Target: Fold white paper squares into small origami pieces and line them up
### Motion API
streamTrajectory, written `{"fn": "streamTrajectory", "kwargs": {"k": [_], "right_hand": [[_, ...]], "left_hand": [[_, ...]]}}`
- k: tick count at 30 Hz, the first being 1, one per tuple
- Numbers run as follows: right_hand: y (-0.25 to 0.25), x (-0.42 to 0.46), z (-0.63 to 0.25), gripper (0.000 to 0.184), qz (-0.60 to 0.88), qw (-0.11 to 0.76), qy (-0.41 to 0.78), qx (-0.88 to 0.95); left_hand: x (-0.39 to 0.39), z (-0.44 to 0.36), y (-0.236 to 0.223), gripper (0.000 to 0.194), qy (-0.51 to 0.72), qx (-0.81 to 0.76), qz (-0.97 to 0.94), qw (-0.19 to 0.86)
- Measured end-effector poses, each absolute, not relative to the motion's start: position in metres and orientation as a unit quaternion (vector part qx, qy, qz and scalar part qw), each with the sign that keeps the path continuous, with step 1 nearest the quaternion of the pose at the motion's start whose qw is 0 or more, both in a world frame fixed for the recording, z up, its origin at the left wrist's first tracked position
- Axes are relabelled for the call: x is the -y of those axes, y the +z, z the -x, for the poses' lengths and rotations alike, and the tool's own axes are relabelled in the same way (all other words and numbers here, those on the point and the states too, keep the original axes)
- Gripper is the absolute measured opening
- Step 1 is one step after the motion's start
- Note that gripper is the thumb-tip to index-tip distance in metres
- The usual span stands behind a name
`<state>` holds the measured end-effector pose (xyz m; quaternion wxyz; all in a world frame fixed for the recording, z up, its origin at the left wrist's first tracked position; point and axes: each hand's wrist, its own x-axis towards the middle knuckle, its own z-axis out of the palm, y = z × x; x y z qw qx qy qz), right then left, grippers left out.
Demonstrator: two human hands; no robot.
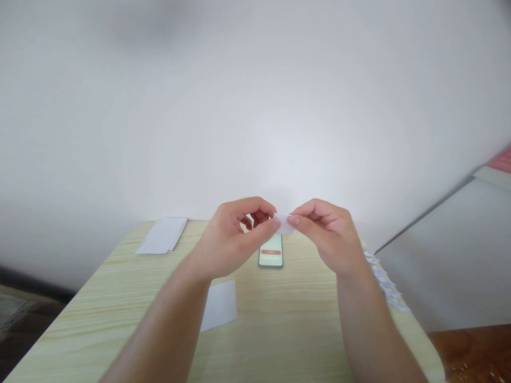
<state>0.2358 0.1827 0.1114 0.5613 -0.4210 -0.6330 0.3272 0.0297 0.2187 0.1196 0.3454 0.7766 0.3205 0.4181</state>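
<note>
A small piece of white paper [284, 224] is held up between my two hands, above the table. My left hand [243, 234] pinches its left edge between thumb and fingers. On the other side, my right hand [325, 229] grips the right edge the same way. Whether the paper is folded I cannot tell. Behind and below it lies a phone [271, 258] with its screen lit, its upper part hidden by the hands and paper. A larger sheet of white paper [221, 304] rests on the table, partly covered by my left forearm.
A stack of white paper [162, 235] sits at the table's back left, near the wall [255, 106]. Along the right edge of the wooden table [271, 330] runs a row of several small folded white papers [384, 279], partly behind my right arm.
</note>
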Motion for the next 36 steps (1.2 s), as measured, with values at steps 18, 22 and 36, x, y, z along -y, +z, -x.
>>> {"fn": "streamTrajectory", "kwargs": {"k": [18, 22, 36], "right_hand": [[0.105, -0.187, -0.228, 0.016, 0.342, 0.595, 0.384, 0.618], [0.11, -0.182, -0.223, 0.01, 0.327, 0.607, 0.401, 0.603], [0.112, -0.173, -0.227, 0.017, 0.384, 0.61, 0.259, 0.643]], "left_hand": [[-0.23, -0.034, 0.106, 0.011, 0.516, -0.248, -0.702, 0.423], [-0.228, -0.037, 0.105, 0.01, 0.514, -0.258, -0.711, 0.405], [-0.215, -0.034, 0.113, 0.01, 0.553, -0.213, -0.722, 0.357]]}}
